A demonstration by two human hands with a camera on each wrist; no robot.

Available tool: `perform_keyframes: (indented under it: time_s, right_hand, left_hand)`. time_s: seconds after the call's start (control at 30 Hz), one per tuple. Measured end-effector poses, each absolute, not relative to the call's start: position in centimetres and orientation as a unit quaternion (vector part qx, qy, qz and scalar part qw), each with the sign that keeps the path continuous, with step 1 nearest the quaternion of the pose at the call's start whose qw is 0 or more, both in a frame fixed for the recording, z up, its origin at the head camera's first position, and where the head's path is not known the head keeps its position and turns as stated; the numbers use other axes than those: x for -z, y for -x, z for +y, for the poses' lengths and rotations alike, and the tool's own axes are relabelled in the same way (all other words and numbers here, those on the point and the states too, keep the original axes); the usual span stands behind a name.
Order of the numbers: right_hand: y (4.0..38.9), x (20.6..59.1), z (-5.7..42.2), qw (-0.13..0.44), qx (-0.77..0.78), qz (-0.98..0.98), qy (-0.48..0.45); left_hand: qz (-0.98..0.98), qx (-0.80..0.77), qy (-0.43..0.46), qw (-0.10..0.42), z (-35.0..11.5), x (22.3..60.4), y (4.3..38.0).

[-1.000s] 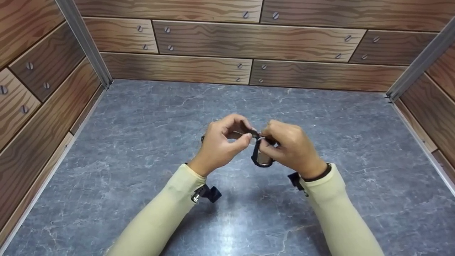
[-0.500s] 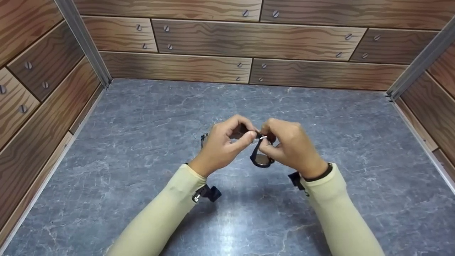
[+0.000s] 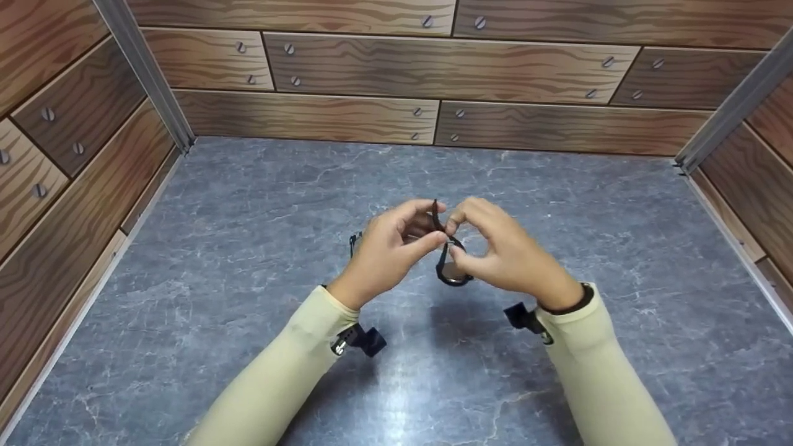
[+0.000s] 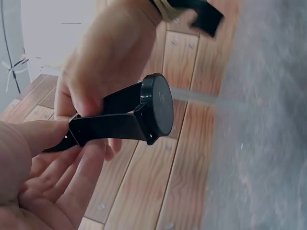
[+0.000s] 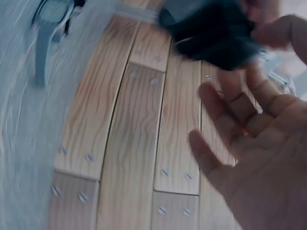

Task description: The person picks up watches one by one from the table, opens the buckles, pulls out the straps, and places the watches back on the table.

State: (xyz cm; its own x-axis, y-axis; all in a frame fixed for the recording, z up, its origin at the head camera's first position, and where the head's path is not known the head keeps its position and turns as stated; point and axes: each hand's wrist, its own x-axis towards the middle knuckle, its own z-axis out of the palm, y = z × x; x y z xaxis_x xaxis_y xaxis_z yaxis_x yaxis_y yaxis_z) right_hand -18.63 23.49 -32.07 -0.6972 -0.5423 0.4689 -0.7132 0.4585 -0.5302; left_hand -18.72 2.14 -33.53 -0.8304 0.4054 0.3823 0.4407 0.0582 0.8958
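Note:
A black wristwatch point(image 3: 454, 272) hangs above the tabletop between my two hands, its round face at the bottom in the head view. My left hand point(image 3: 393, 251) pinches the joined strap between thumb and fingers; a strap end point(image 3: 435, 214) sticks up past them. On the other side my right hand point(image 3: 511, 251) has its thumb and index finger curved at the strap loop. In the left wrist view, the dark watch face point(image 4: 162, 103) points right, and the right thumb point(image 4: 88, 105) meets the strap point(image 4: 105, 129). The right wrist view shows the watch point(image 5: 211, 28) blurred.
Another round watch point(image 5: 52, 12) with a strap lies on the grey marbled tabletop point(image 3: 279, 186); in the head view my left hand mostly covers it. Wood-patterned walls point(image 3: 372, 68) enclose the back and sides. Small cameras point(image 3: 372, 342) sit on both wrists.
My right hand's fingers have loosened from a tight curl and spread into a wider curve. The strap end has swung upright at my left fingers. The watch has risen slightly.

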Motion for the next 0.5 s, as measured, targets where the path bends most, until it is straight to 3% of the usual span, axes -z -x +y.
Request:
perform_keyframes:
  time_s: [0.17, 0.5]
  right_hand:
    - [18.65, 31.99, 23.82, 0.092, -0.424, -0.828, -0.354]
    - [18.68, 31.78, 23.78, 0.117, -0.407, -0.833, -0.356]
  left_hand:
    - [-0.739, 0.592, 0.319, 0.032, 2.16, 33.4, 18.71]
    - [-0.752, 0.559, 0.345, 0.043, 1.89, 33.23, 18.85]
